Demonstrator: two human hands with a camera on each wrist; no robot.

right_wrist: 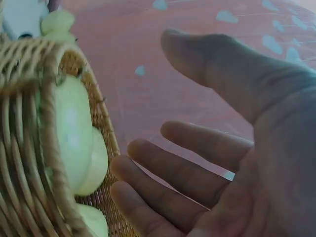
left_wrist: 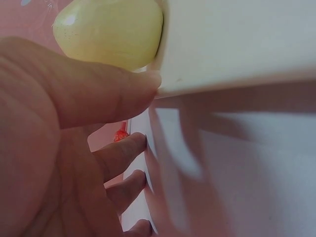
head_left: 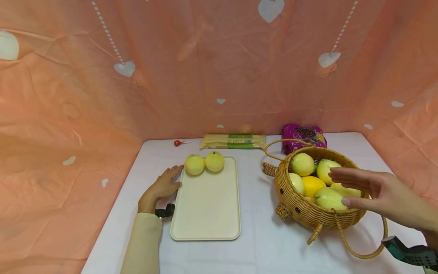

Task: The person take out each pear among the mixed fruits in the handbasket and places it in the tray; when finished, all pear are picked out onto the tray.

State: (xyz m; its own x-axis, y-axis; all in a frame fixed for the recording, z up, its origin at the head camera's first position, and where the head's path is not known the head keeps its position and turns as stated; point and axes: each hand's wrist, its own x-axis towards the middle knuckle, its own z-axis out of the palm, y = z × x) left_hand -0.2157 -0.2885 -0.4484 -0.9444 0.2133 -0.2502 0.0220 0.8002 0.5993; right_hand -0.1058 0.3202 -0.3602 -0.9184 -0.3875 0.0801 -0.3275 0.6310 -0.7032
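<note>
A cream tray lies on the white table with two yellow-green pears at its far edge. My left hand rests flat on the table against the tray's left rim, fingers straight; one pear sits just beyond the thumb. A wicker basket at the right holds several pears and an orange fruit. My right hand hovers open over the basket with nothing in it; the basket weave and a pear lie just left of its fingers.
Along the back of the table lie a red lollipop, a long yellow-green packet and a purple bag. Peach cloth with white hearts walls the table on three sides. The basket's loose handle lies on the table in front.
</note>
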